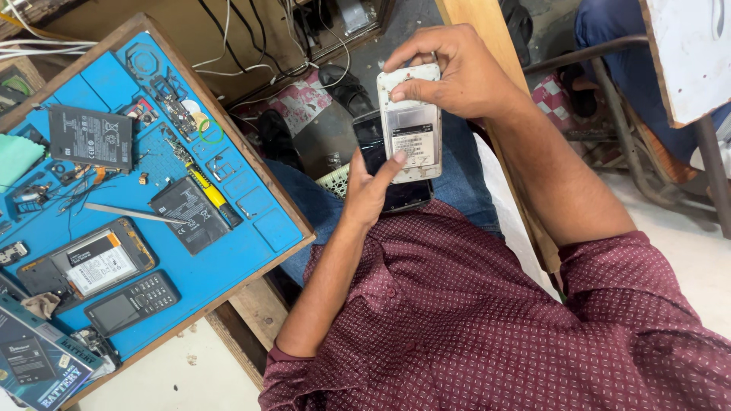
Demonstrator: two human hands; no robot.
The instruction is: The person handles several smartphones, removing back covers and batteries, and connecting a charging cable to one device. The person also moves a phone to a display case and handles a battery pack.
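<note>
Your right hand (457,72) has its grip clamped over the top end of a white opened phone body (412,122), thumb on the near face, fingers behind. Your left hand (369,190) is not clenched on anything: its fingertip presses the lower edge of the pale battery (412,141) seated inside. The phone sits above your lap, over a dark phone (388,171) lying on your jeans, well right of the blue mat (228,259) on the bench.

It looks light and stiff, but likely fragile: a thin shell with exposed parts. Hold it by the long side edges, not the open face. The smooth plastic may slip. The battery carries a white label with a dark band on top.
</note>
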